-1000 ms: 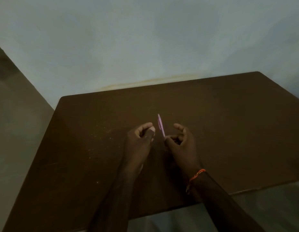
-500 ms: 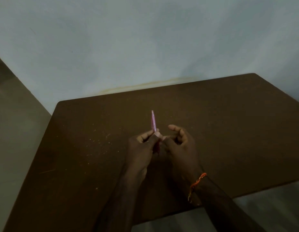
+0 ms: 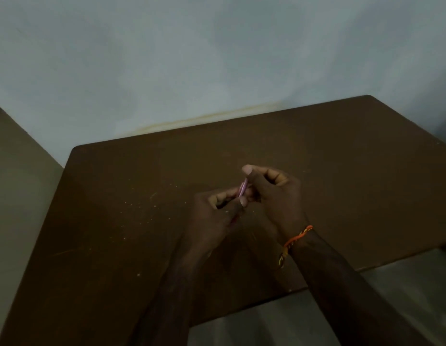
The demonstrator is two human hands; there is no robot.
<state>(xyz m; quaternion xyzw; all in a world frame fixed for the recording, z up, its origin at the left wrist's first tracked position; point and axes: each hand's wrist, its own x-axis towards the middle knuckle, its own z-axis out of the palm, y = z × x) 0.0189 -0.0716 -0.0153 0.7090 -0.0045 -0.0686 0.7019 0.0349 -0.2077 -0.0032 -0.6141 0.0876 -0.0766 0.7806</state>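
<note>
A thin pink pen [image 3: 243, 188] stands tilted between my two hands above the brown table [image 3: 117, 221]. Only a short stretch of it shows. My left hand [image 3: 217, 216] pinches its lower part between thumb and forefinger. My right hand [image 3: 274, 193] is curled around its upper part, thumb tip at the top end. An orange thread bracelet [image 3: 295, 240] circles my right wrist.
The table's far edge meets a pale blue-grey wall [image 3: 217, 58]. Small light crumbs [image 3: 142, 208] dot the tabletop left of my hands. The floor [image 3: 22, 196] shows to the left and at the near right corner.
The pen was held by my right hand alone; my left hand came in and took its lower part. My right hand slid up over the pen, hiding most of it.
</note>
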